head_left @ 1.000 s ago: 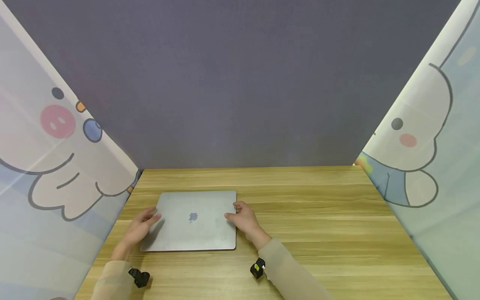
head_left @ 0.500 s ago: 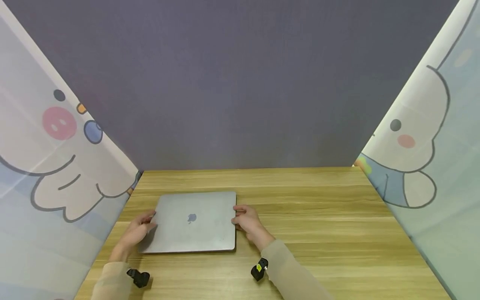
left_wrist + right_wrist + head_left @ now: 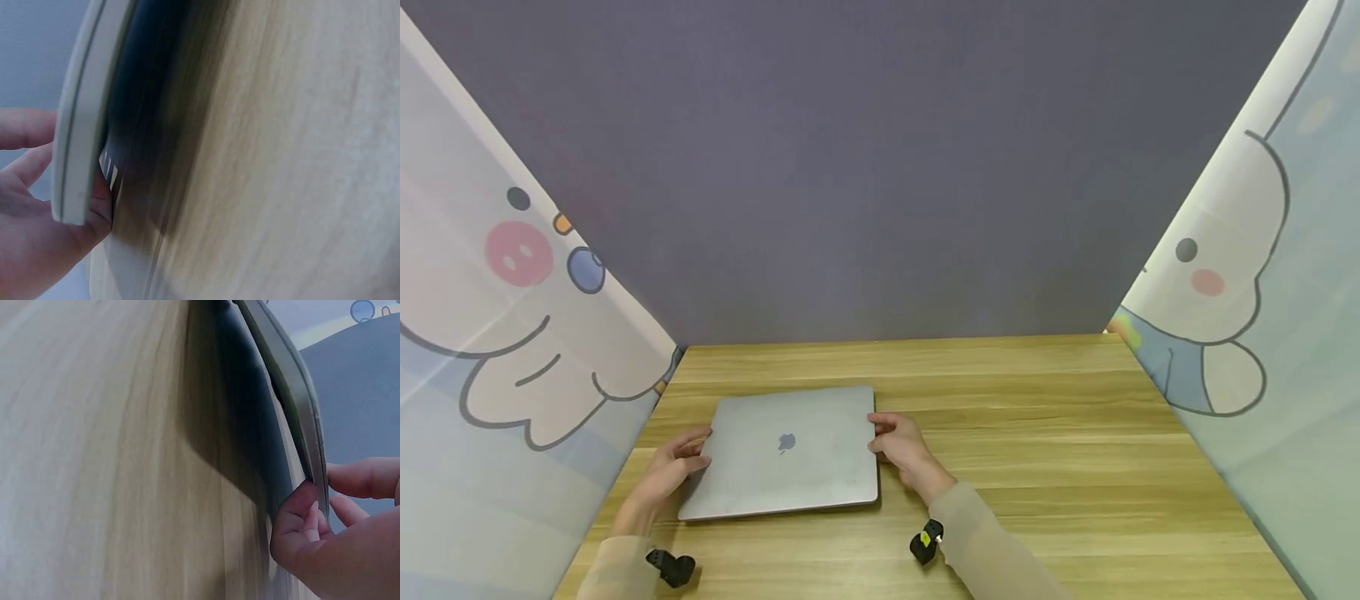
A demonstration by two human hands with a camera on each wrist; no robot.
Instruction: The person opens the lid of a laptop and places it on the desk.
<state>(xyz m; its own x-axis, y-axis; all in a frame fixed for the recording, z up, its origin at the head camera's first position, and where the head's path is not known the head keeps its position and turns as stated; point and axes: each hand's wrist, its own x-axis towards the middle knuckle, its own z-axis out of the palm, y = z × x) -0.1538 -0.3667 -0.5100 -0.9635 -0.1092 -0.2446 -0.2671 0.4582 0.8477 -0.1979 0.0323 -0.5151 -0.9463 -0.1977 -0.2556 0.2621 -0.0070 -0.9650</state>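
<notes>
A closed silver laptop [image 3: 820,471] with a dark apple logo lies lid up, slightly raised over the wooden table at left of centre. My left hand [image 3: 664,473] grips its left side, thumb on the lid and fingers beneath. On the opposite side my right hand [image 3: 907,451] pinches the right edge. The left wrist view shows the laptop's thin side edge [image 3: 87,112] above the wood, with a dark shadow below. From the right wrist, curled fingers [image 3: 292,519] go under the laptop's edge [image 3: 305,419] while the thumb stays on top.
The wood-grain table [image 3: 1037,450] extends right of the laptop. A dark grey panel [image 3: 880,183] stands along its back edge. Curtains with cartoon animals [image 3: 520,333] hang at both sides. Small black devices [image 3: 672,568] sit at both wrists by beige sleeves [image 3: 996,546].
Both hands have closed on the laptop's sides. It has come up a little, its left side drawn toward me, so it now sits slightly turned.
</notes>
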